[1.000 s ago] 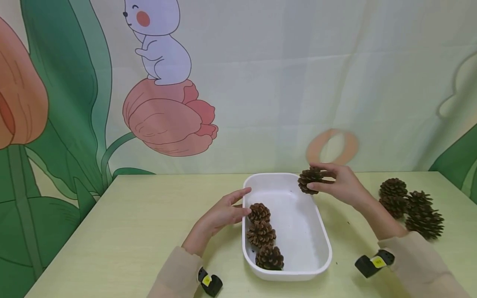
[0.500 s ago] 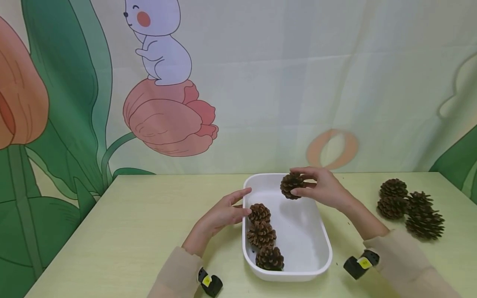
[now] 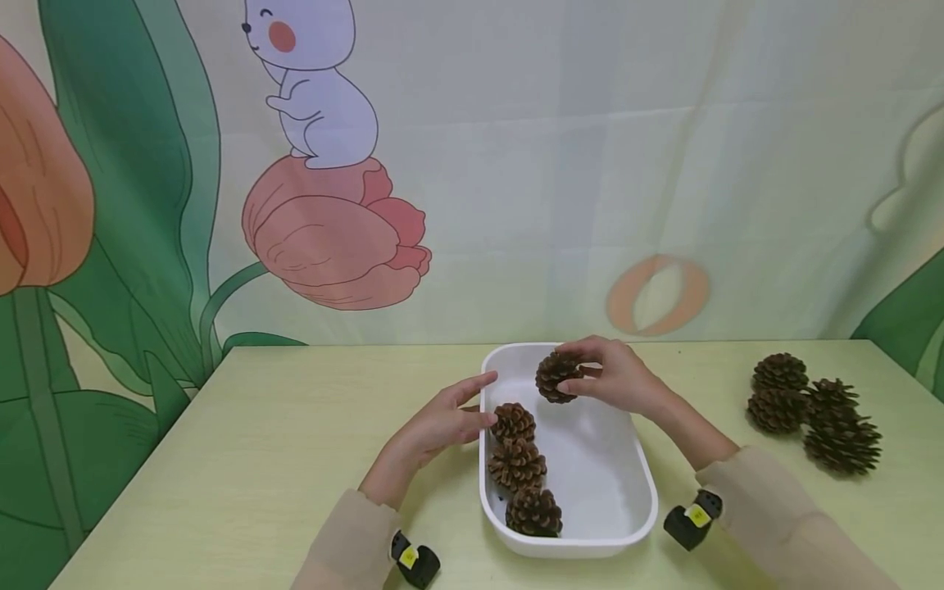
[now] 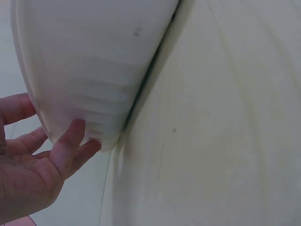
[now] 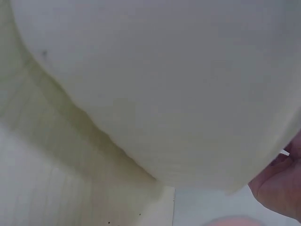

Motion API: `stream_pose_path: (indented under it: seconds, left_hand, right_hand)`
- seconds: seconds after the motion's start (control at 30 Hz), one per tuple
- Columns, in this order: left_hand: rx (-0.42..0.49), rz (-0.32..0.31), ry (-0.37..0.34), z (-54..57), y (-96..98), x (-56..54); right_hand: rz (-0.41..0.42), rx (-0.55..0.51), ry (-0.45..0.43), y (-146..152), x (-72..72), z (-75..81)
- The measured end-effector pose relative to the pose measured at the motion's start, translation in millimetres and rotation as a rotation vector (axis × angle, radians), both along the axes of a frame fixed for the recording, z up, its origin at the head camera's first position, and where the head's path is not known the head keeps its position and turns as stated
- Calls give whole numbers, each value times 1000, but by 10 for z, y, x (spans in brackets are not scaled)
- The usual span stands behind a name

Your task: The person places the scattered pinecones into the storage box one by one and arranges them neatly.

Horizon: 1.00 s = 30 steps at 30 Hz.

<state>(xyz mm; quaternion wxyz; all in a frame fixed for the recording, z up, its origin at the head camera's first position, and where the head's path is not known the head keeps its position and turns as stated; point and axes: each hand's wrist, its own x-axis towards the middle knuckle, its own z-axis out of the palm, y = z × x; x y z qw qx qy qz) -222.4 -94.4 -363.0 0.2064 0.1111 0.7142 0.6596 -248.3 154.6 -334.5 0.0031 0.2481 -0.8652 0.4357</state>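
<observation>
My right hand (image 3: 618, 377) pinches a brown pine cone (image 3: 556, 378) between thumb and fingers, over the far part of a white tray (image 3: 640, 467). My left hand (image 3: 445, 419) holds the tray's left rim; in the left wrist view, the fingers (image 4: 70, 141) of this hand lie against the outer wall. Inside the tray, a row of pine cones lines the left side: a far one (image 3: 514, 423), a middle one (image 3: 518, 464) and a near one (image 3: 534, 512). In the right wrist view the tray's wall hides most of the right hand (image 5: 282, 183).
On the right of the pale wooden table (image 3: 280, 459) sits a cluster of several pine cones (image 3: 841, 441). A printed cloth (image 3: 501, 180) with a rabbit and tulips hangs behind the table's far edge. Each sleeve carries a small black camera (image 3: 693, 520) at the wrist.
My right hand has carried its pine cone leftward and slightly down, from the tray's right back rim to over its inside. The left hand and the tray have stayed still.
</observation>
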Motion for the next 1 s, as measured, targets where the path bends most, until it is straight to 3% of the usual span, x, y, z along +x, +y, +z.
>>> stream_pose_path:
  seconds: [0.17, 0.4, 0.83, 1.0]
  left_hand:
    - [10, -6, 6, 16, 5, -2]
    - [4, -7, 12, -9, 10, -15]
    - [10, -24, 13, 10, -5, 13]
    - [12, -24, 19, 3, -12, 13]
  right_hand:
    - [-22, 105, 84, -3, -29, -38]
    - [8, 183, 137, -56, -115, -117]
    - [133, 222, 189, -182, -206, -203]
    - [103, 238, 174, -211, -220, -217]
